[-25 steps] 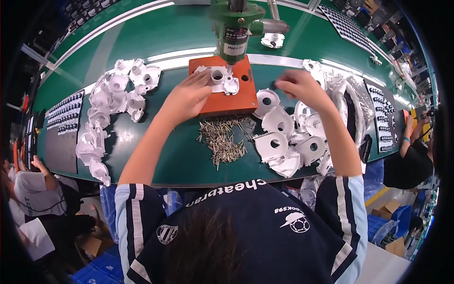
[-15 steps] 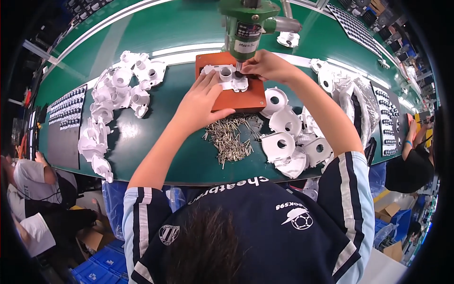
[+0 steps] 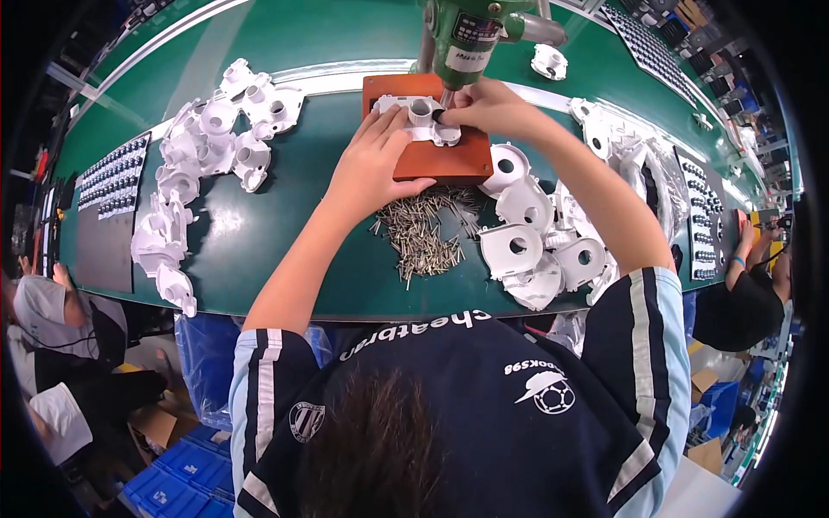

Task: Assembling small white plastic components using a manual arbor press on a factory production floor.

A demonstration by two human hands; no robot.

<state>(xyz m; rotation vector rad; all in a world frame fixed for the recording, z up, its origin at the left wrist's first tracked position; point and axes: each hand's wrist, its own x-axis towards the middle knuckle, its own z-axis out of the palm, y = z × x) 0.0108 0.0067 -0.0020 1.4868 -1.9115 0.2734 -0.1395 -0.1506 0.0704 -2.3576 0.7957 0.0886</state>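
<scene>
A white plastic housing with a round collar lies on an orange-red block under a green press. My left hand rests on the housing's left side, fingers stretched over it and thumb apart. At the housing's right side, my right hand is closed, its fingertips pinched at a small dark round piece beside the collar. Right behind these fingertips stands the press's metal shaft; its lower end is partly hidden by them. Loose metal screws lie heaped before the block.
More white housings are piled at left and white round covers at right. Boards with rows of small dark parts lie far left and right. Other people work at both sides. Blue crates stand on the floor.
The whole view has shifted slightly. My right fingertips have moved from beside the shaft to in front of it, at the dark piece. My left hand stays on the housing.
</scene>
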